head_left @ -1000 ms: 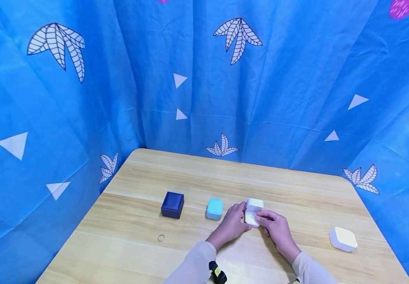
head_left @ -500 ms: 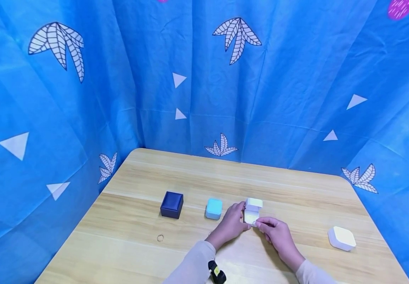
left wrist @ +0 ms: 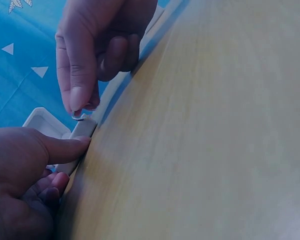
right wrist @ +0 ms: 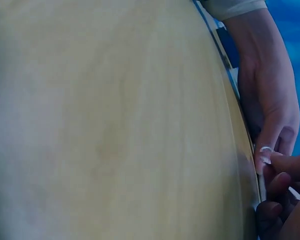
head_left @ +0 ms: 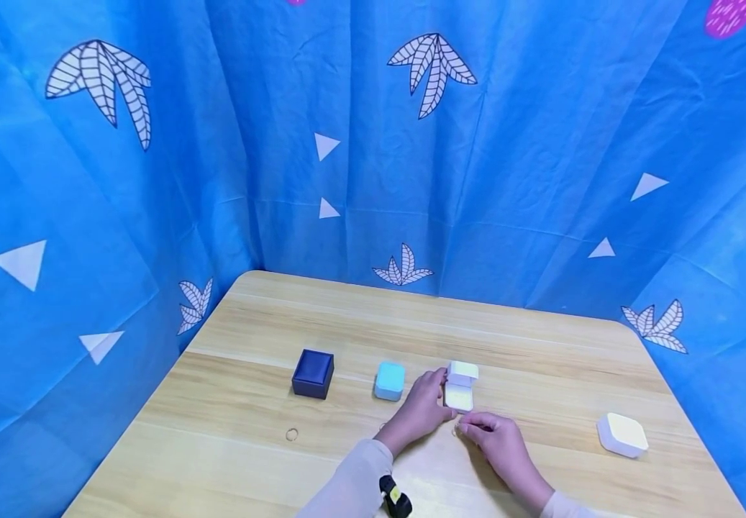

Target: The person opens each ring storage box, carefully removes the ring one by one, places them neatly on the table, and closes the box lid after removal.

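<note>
Pinching the ring [head_left: 455,430] in the fingers of the right hand [head_left: 501,444], drawing it from over the open white box [head_left: 459,398] to just in front, apparently leaving it unseated, while gripping that box on the tabletop [head_left: 360,324] with the left hand [head_left: 421,406].

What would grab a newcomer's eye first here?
Probably the bright blue curtain, printed with white leaves, hanging behind the wooden table. Next, near the table's middle, the left hand holds an open white box while the right hand pinches a small ring just in front of it.
</note>
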`<state>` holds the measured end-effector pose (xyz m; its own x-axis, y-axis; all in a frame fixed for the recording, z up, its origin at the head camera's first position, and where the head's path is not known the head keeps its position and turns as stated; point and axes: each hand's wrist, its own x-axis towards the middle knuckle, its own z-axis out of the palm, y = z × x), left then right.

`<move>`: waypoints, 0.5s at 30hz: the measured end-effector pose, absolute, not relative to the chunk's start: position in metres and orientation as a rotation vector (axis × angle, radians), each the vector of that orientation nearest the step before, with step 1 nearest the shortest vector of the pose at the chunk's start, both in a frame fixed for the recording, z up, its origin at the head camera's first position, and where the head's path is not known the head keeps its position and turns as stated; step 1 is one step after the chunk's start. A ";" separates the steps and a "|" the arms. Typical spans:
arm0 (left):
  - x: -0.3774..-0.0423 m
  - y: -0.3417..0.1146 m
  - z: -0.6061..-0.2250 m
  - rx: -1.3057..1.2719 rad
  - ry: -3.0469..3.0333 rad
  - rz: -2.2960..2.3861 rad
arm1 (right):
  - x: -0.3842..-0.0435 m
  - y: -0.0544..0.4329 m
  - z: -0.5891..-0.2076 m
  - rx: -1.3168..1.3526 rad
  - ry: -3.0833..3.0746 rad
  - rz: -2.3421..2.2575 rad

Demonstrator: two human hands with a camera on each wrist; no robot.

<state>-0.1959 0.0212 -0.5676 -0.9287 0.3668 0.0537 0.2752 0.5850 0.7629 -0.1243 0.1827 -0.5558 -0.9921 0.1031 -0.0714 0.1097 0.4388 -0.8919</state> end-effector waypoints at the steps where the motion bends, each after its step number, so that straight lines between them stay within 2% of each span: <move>1: -0.196 0.021 -0.568 0.548 2.700 1.266 | -0.123 0.182 -0.556 0.172 2.688 -1.625; 15: -0.198 0.022 -0.569 0.540 2.685 1.268 | -0.116 0.177 -0.553 -0.039 2.847 -1.419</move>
